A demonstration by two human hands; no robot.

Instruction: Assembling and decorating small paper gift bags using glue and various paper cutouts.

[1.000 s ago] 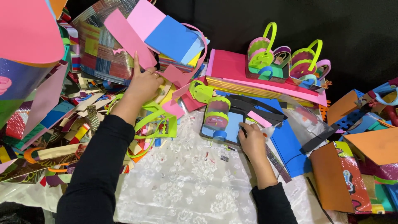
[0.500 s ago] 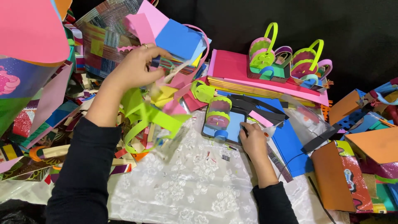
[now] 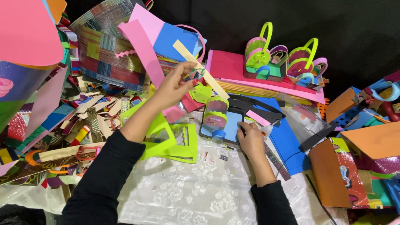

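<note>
Head view: left hand (image 3: 173,87) pinches a long cream foam strip (image 3: 200,68), raised above the desk's cluttered far edge. Right hand (image 3: 251,139) curls, grip closed, around a small glue tube (image 3: 264,132) beside a blue foam sheet (image 3: 229,125) on lacy white cloth (image 3: 187,191).

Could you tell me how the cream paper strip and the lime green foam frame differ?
The cream paper strip is long, narrow and solid, held in the air by the left hand; the lime green foam frame is broad with a cut-out window and lies flat on the white cloth, untouched. Both are flat craft cut-outs.
</note>
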